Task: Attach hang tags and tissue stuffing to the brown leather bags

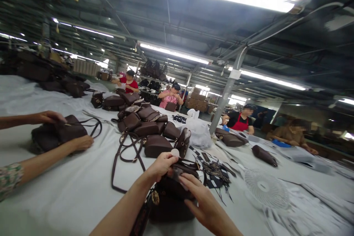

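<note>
Centrally, a small white round disc [174, 152] is pinched by the left hand [162, 166] above a dark brown leather handbag [170, 206] on the tabletop [80, 184]; the bag is touched by the right hand's [200, 193] fingers, their grip unclear.

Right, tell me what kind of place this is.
Probably a handbag factory or workshop: brown bags lie heaped on a long white-covered table, several people work around it, and stacked cartons stand behind.
</note>
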A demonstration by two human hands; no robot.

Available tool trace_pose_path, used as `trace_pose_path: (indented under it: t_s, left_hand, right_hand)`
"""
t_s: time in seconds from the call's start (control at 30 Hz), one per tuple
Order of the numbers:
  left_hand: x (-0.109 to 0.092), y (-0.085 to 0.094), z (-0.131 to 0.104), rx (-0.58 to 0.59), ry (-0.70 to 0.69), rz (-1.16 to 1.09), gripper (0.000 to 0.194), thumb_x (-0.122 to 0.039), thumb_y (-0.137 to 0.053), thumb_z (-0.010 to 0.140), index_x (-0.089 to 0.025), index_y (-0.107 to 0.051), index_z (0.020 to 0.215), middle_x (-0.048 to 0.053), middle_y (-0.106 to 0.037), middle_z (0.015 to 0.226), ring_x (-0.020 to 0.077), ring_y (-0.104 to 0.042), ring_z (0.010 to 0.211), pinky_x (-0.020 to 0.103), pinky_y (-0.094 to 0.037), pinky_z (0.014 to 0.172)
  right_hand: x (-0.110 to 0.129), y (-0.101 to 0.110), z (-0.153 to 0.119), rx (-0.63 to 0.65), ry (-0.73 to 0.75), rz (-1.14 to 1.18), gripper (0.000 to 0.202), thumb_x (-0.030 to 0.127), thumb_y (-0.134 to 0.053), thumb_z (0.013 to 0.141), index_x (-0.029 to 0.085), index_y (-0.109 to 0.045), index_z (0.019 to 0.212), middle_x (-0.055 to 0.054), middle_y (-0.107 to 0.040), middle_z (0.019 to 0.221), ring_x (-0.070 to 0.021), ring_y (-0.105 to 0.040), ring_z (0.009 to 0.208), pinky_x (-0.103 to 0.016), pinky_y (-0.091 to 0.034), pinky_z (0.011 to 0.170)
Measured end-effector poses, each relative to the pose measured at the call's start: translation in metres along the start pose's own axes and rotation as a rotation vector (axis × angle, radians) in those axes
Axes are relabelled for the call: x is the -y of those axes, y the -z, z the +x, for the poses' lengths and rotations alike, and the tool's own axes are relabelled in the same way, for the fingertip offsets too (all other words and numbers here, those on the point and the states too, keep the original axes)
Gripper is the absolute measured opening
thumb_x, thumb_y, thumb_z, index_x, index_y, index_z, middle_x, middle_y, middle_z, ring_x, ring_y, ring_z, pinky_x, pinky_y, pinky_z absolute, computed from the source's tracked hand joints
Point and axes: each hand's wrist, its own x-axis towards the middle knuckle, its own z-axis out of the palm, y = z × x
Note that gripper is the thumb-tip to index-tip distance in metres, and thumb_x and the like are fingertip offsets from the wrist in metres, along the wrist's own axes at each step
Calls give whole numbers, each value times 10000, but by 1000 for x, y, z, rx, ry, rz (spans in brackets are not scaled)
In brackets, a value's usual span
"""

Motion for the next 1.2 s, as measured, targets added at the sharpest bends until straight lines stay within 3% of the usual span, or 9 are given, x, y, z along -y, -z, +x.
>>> trace_pose_path:
  t_s: [0.2,0.3,0.4,0.47,0.6,0.67,0.83,0.97,1.2]
  left_hand:
    - [2,-12,-3,-22,-69,84,406,-559,-619,716,-156,-579,689,-82,-388,510,70,-306,449,220,-231,451]
    - [2,-14,-5,-53,-125,156,352,-482,-602,758,-155,-582,630,-49,-461,580,99,-388,546,228,-289,513]
    - [1,-14,-7,-107,-214,304,304,-423,-551,803,-155,-643,691,-6,-563,716,148,-489,689,246,-366,622]
    - [1,-14,-8,-138,-269,398,291,-378,-500,822,-158,-653,711,14,-591,767,170,-521,753,264,-393,690]
    - [1,-16,-11,-137,-290,352,216,-296,-495,775,-155,-618,668,10,-589,703,164,-520,699,262,-397,664]
    - [0,-17,-14,-125,-308,300,195,-285,-509,766,-151,-619,677,11,-599,681,166,-528,684,260,-404,643]
    - [-2,-22,-23,-160,-441,297,247,-212,-463,815,-161,-670,939,41,-694,915,192,-607,871,277,-455,813]
    - [1,-25,-28,-206,-465,356,313,-229,-453,874,-191,-629,1130,48,-700,1081,200,-626,980,286,-459,887]
    - [9,-26,-29,-194,-510,473,354,-222,-429,912,-204,-619,1210,58,-707,1123,195,-655,970,293,-480,895]
  right_hand:
    - [-9,-12,4,-238,27,48,247,227,-443,931,236,-688,967,-59,-717,927,-187,-669,873,-273,-527,772]
    - [2,-10,18,-471,-103,95,197,339,-494,918,227,-644,854,-30,-682,763,-176,-653,694,-268,-518,653]
    - [15,-8,36,-598,-318,381,217,445,-545,878,230,-561,852,13,-619,678,-138,-583,497,-253,-480,486]
    - [20,-8,46,-593,-406,729,307,463,-669,788,247,-525,952,32,-621,725,-147,-638,576,-250,-521,530]
    - [24,-12,53,-463,-400,1170,579,377,-838,624,238,-530,1094,9,-674,852,-184,-676,930,-319,-531,879]
    - [24,-12,51,-418,-414,1145,500,404,-827,635,212,-583,1028,-25,-696,908,-191,-667,946,-322,-537,868]
    - [19,-1,49,-438,-468,817,417,538,-773,627,173,-681,807,-34,-679,752,-191,-633,741,-261,-548,556]
    - [15,1,52,-452,-538,865,433,449,-824,555,179,-685,865,16,-617,673,-139,-592,638,-280,-559,604]
    - [15,-5,55,-538,-585,994,549,316,-856,496,202,-577,955,47,-564,711,-136,-603,635,-299,-564,610]
